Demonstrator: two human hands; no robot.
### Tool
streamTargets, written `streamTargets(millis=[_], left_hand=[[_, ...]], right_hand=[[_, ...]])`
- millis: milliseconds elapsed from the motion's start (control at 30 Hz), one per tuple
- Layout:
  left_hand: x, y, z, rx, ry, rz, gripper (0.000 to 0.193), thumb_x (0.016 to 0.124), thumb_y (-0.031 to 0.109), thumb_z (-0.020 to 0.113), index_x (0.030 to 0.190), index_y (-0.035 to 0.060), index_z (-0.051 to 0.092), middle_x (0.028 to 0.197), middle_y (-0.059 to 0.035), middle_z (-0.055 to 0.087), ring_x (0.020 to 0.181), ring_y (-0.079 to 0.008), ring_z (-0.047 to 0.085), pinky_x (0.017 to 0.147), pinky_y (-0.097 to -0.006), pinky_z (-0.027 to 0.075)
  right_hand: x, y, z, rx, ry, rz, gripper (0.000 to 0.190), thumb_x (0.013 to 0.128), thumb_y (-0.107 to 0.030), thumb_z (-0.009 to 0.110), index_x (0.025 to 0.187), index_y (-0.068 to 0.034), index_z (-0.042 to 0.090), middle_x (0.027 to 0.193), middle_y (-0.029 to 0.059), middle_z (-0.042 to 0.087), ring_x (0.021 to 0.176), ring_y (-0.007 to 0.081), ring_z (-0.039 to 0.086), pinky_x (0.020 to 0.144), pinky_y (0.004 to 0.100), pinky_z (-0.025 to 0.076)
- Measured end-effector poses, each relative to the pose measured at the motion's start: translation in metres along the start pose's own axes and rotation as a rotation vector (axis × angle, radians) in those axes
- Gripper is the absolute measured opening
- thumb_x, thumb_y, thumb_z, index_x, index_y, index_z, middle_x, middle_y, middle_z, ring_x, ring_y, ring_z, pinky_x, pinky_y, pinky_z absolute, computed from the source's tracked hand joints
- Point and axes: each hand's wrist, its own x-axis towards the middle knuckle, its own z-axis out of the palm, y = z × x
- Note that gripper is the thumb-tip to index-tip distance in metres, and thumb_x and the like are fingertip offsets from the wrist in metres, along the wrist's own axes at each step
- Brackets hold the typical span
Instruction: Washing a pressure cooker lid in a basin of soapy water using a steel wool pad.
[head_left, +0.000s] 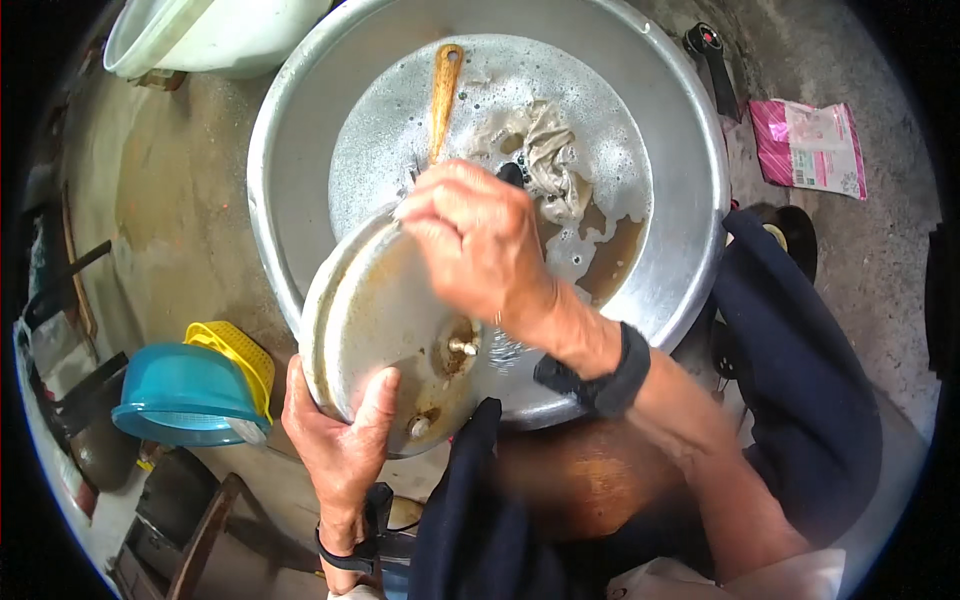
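My left hand grips a round metal lid by its lower left rim, with the thumb across its face. The lid is tilted over the near side of a large aluminium basin. It has a small metal valve stem and brown stains. My right hand has its fingers curled at the lid's upper rim; whether something is inside them is hidden. Soapy water fills the basin's bottom. A wooden handle sticks up from it, and a wet greyish cloth lies in the suds. Water falls beside the lid's right edge.
A blue plastic basin and a yellow basket stand on the floor at left. A white tub is at upper left. Right of the basin lie a pink and white packet and a black handle. My knees flank the basin's near side.
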Motion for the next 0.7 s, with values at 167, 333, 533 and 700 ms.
streamTargets(millis=[167,333,533,700], left_hand=[[0.002,-0.004,-0.001,0.026,-0.045,0.024,0.042,0.071,0.017,0.074,0.102,-0.0017,0.054,0.087,-0.0065,0.058,0.08,-0.015,0.053,0.074,-0.0286,0.044],[0.002,-0.001,0.002,-0.007,-0.025,-0.025,0.038,0.072,0.015,0.073,0.1,-0.002,0.054,0.087,-0.0069,0.058,0.079,-0.0145,0.053,0.074,-0.028,0.044],[0.0,-0.001,0.002,-0.008,-0.013,-0.033,0.04,0.071,0.014,0.074,0.102,-0.0024,0.054,0.088,-0.0073,0.059,0.081,-0.0144,0.054,0.075,-0.0276,0.044],[0.003,0.002,0.004,-0.003,-0.028,-0.03,0.042,0.07,0.014,0.075,0.103,-0.0019,0.054,0.09,-0.007,0.059,0.082,-0.0137,0.053,0.076,-0.027,0.044]], right_hand=[[-0.011,-0.036,0.005,0.126,0.017,-0.281,0.011,0.064,0.003,0.059,0.074,-0.003,0.061,0.078,0.0108,0.058,0.074,0.028,0.059,0.067,0.0353,0.051],[-0.014,-0.018,-0.003,0.053,-0.036,-0.123,0.011,0.066,0.003,0.059,0.074,-0.003,0.062,0.078,0.0124,0.059,0.074,0.0282,0.06,0.069,0.0365,0.051],[0.003,0.018,-0.01,-0.057,-0.034,0.131,0.007,0.067,-0.002,0.054,0.071,-0.002,0.059,0.072,0.0127,0.058,0.072,0.0276,0.059,0.066,0.0353,0.051],[-0.012,-0.024,-0.004,0.071,0.039,-0.232,0.006,0.071,0.0,0.064,0.074,-0.005,0.062,0.078,0.0102,0.06,0.071,0.0245,0.06,0.065,0.033,0.051]])
